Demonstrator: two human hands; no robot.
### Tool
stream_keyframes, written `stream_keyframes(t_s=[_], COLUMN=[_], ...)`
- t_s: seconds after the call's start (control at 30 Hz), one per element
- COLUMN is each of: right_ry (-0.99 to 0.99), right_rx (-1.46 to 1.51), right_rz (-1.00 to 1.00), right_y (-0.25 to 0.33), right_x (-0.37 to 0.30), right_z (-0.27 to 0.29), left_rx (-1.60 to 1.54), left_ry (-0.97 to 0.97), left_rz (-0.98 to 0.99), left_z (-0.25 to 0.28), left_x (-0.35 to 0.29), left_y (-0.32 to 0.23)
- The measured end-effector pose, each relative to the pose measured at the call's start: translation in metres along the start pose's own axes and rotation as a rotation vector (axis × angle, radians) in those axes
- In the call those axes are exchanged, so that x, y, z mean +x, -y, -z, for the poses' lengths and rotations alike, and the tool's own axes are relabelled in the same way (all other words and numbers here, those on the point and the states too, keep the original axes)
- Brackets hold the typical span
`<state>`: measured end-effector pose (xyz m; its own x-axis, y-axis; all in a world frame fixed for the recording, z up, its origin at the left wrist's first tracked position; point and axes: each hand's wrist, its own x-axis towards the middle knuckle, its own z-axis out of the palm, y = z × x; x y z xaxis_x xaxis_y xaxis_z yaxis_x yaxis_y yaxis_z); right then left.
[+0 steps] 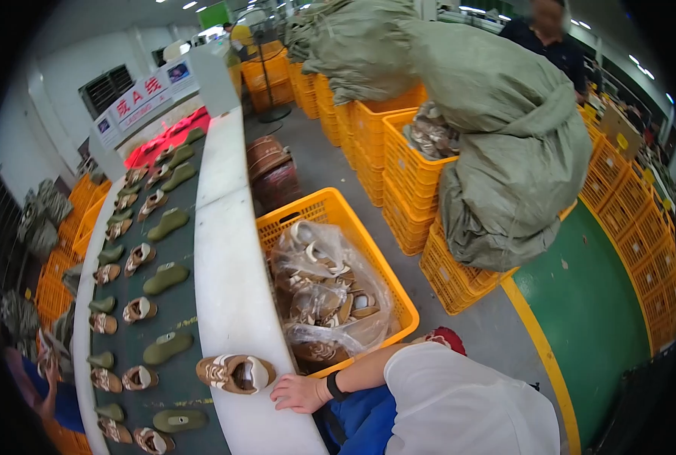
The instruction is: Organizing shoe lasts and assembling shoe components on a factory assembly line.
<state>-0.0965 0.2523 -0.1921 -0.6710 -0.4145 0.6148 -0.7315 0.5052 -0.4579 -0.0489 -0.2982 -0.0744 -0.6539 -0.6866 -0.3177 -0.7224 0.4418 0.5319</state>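
Tan shoe (230,372) on white ledge (234,303), just beside right hand (300,393)

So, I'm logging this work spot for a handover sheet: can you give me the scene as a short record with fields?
Right hand: rests on the white ledge; black band on the wrist
Left hand: not in view
Nearest item: brown-and-white shoe on the ledge, toe pointing left; whether the hand touches it is unclear
Belt: dark green, carrying brown-and-white shoes and olive-green lasts
Beside the ledge: yellow crate holding shoes in a clear bag
Beyond: stacked yellow crates, large grey-green sacks
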Motion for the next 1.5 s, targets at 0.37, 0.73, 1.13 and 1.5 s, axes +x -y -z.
stream_keyframes(t_s=[0.37, 0.73, 1.13, 1.5], right_ry=[-0.032, -0.007, -0.003, -0.045], right_rx=[0.020, -0.025, -0.048, -0.097], right_rz=[0.018, 0.019, 0.000, -0.230], right_y=[-0.002, 0.000, 0.001, 0.020], right_x=[-0.002, 0.001, 0.001, 0.018], right_z=[-0.003, -0.003, -0.004, -0.009], left_rx=[0.152, -0.006, 0.003, -0.056], left_ry=[-0.204, -0.183, -0.174, -0.145], left_rz=[-0.037, -0.039, -0.088, -0.122], left_z=[-0.004, -0.015, -0.005, -0.012], left_x=[-0.029, -0.022, -0.012, -0.022], left_y=[-0.016, -0.011, 0.001, -0.018])
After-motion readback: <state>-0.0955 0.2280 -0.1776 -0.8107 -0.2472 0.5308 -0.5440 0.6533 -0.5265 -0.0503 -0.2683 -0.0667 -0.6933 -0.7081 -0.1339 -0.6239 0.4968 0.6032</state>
